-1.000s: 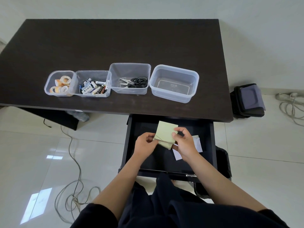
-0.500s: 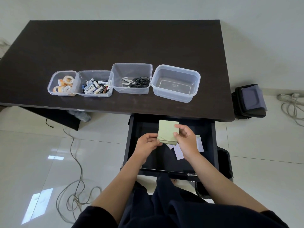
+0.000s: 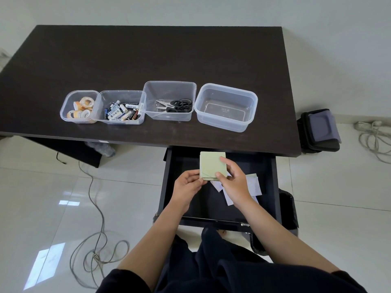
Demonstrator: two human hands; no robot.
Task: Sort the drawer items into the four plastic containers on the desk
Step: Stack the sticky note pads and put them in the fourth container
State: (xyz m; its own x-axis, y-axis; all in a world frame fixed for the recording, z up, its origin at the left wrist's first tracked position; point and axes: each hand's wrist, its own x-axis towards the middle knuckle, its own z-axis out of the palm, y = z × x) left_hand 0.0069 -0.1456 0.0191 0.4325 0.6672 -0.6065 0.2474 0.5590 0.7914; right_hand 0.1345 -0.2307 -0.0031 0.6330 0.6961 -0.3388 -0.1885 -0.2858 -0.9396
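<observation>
Both hands' grip pinching green notes (image 3: 211,166) (left hand (image 3: 188,185), right hand (image 3: 233,179)), over drawer (image 3: 273,187), white slips (image 3: 254,183) beneath

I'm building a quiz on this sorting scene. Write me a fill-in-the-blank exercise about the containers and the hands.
1. Both hands, the left hand and the right hand, hold a stack of pale green ____ over the open drawer.
2. The rightmost container on the desk holds ____.
3. The scissors lie in the ____ container from the left.
4. The batteries sit between the tape rolls and the ____.

Missing words: sticky notes; nothing; third; scissors
</observation>
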